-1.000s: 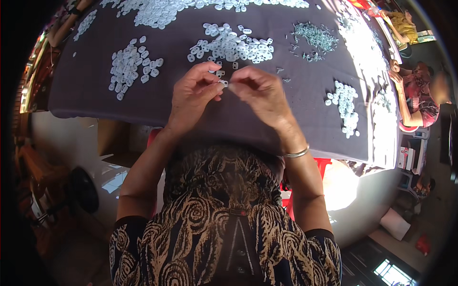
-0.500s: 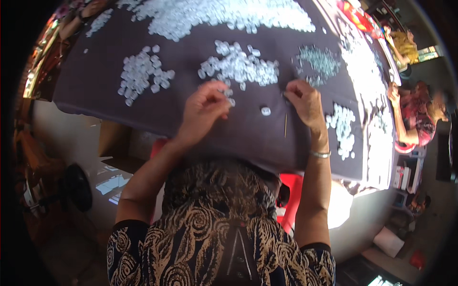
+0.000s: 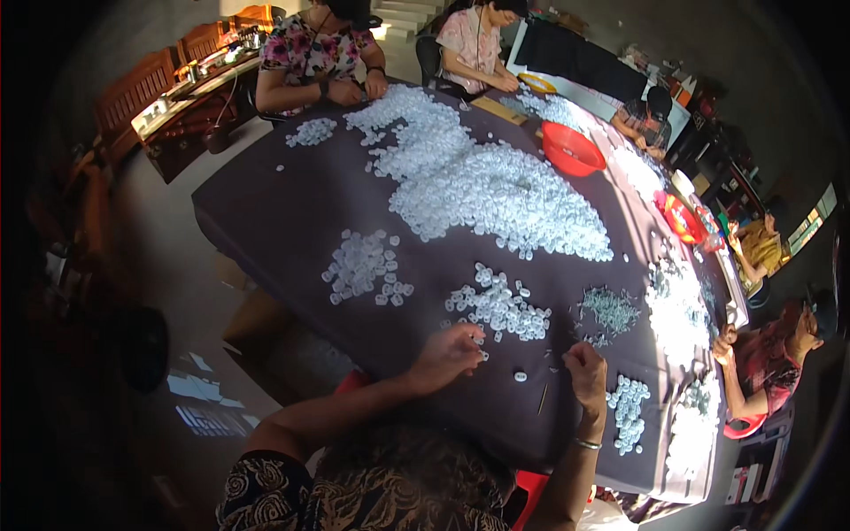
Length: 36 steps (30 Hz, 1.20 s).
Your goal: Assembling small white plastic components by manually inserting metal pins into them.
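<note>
My left hand (image 3: 445, 359) is over the table's near side, its fingers closed together beside a pile of small clear plastic pieces (image 3: 498, 305). Whatever those fingers pinch is too small to make out. On the right, my right hand (image 3: 586, 376), with a bracelet at the wrist, has thumb and fingertips pressed together just below a pile of small dark greenish slivers (image 3: 609, 310). Anything between its fingertips is hidden. A single oval whitish piece (image 3: 521, 377) lies between my hands. Close to my right hand rests a thin brownish stick (image 3: 543, 398).
A large heap of clear pieces (image 3: 496, 199) spreads across the dark cloth (image 3: 266, 212). Smaller piles sit left (image 3: 361, 268) and right (image 3: 629, 414). A red basin (image 3: 574, 150) stands beyond the heap. Several people work around the table. Sunlight glares on its right side.
The view has tilted up, so the whole heap, the red basin and more co-workers now show. My hands remain near the same piles, fingers still closed.
</note>
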Each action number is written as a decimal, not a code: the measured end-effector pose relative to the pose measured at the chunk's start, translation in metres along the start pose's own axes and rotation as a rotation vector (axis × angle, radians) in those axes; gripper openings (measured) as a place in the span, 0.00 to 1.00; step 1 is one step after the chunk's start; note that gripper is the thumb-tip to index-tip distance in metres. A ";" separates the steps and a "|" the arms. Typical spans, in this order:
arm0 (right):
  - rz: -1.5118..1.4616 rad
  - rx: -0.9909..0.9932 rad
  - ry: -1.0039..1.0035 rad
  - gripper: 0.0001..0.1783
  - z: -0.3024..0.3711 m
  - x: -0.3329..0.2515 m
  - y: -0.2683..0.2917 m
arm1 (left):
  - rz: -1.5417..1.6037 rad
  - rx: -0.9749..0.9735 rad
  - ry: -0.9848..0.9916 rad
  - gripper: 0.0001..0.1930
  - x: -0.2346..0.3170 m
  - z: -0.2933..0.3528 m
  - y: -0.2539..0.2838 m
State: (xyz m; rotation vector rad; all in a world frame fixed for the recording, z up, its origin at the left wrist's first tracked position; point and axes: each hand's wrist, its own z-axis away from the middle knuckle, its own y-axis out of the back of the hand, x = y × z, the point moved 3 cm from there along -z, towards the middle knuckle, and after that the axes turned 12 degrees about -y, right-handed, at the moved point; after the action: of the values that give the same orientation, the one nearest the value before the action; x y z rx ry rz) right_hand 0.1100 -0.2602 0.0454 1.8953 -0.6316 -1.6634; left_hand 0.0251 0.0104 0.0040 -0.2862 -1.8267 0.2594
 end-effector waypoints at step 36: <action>-0.645 -0.401 -0.211 0.05 0.032 -0.073 -0.082 | -0.048 -0.006 -0.011 0.18 -0.002 0.001 -0.005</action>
State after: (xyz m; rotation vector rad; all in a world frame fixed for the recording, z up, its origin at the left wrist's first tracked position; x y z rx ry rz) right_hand 0.0692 -0.1537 0.0414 1.7265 0.2781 -2.1952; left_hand 0.0245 0.0049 0.0032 -0.2454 -1.8435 0.2229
